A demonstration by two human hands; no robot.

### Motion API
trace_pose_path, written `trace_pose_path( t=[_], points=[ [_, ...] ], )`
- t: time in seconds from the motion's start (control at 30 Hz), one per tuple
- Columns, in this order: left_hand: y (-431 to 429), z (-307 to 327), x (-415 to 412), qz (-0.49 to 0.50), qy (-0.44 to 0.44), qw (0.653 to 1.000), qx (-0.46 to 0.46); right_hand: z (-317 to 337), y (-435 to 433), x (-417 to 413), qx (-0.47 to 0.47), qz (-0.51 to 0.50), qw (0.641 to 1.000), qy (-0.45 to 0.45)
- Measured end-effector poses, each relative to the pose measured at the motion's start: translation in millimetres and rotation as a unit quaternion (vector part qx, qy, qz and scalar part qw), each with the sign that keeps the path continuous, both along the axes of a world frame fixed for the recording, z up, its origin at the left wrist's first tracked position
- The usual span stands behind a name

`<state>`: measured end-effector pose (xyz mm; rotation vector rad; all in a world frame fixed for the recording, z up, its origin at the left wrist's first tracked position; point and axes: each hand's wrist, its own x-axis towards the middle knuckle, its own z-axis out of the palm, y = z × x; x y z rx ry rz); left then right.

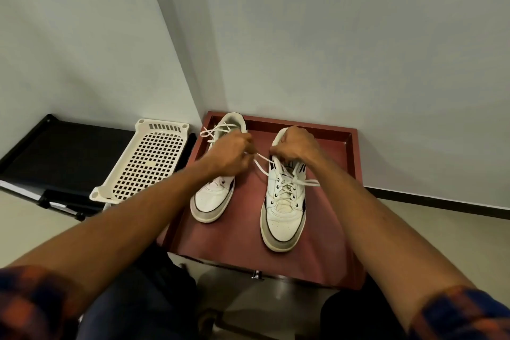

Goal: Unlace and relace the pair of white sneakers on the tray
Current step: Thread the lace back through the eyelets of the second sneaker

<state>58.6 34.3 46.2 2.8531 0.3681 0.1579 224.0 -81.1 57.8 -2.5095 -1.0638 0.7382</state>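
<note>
Checked sleeves sit nearest. On the red-brown tray, two white sneakers point their toes to 6 o'clock: the right sneaker at 3 o'clock, the left sneaker at 9. The left hand pinches a lace running from the right sneaker. The right hand, fingers curled, pinches the same lace at that shoe's top. A loose lace loops at 11 o'clock. A white plastic rack lies at 9 o'clock, beside the tray.

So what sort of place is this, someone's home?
Likely a room corner, perhaps at home: bare walls meet behind a red tray of sneakers, beside a plastic basket on a black shelf.
</note>
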Motion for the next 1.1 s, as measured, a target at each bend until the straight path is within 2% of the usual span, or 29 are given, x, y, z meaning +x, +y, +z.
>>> trace_pose_path(
  t=[0.07,0.17,0.23,0.37,0.47,0.53,0.6,0.7,0.8,0.83,0.9,1.0,1.07,1.1],
  points=[
    [21,16,-9,0.107,-0.025,0.994,0.007,-2,-2,0,0.005,0.005,1.0,-0.004],
    [68,40,-23,0.349,-0.066,0.935,-0.002,-7,-1,2,0.024,0.001,1.0,0.012],
    [81,50,-24,0.403,-0.031,0.915,-0.001,-8,-1,3,0.027,-0.005,0.999,0.018],
    [50,38,-3,0.286,0.062,0.954,0.067,-11,1,7,0.025,-0.02,0.999,0.04],
    [20,20,19,0.175,0.039,0.984,0.009,-13,2,10,0.039,-0.011,0.998,0.055],
    [0,12,27,0.108,0.052,0.993,0.003,-15,1,12,0.048,0.003,0.997,0.053],
    [-16,4,27,0.067,0.025,0.997,0.001,-18,-1,13,0.05,0.011,0.998,0.049],
    [-31,-3,17,0.073,-0.021,0.997,-0.02,-20,0,14,0.051,0.008,0.998,0.047],
    [-35,-15,3,0.187,0.006,0.976,-0.11,-19,0,14,0.05,-0.005,0.998,0.04],
    [-35,-19,-2,0.243,0.009,0.954,-0.175,-19,1,12,0.049,-0.008,0.998,0.039],
    [-42,-24,-5,0.325,0.002,0.874,-0.362,-19,2,10,0.046,-0.01,0.998,0.039],
    [-52,-23,8,0.384,-0.036,0.704,-0.596,-21,1,9,0.048,-0.011,0.998,0.029],
    [-51,-18,17,0.417,-0.076,0.587,-0.689,-23,0,9,0.052,-0.008,0.998,0.028],
    [-48,-16,19,0.423,-0.092,0.544,-0.719,-24,0,9,0.053,-0.008,0.998,0.025]
  ],
)
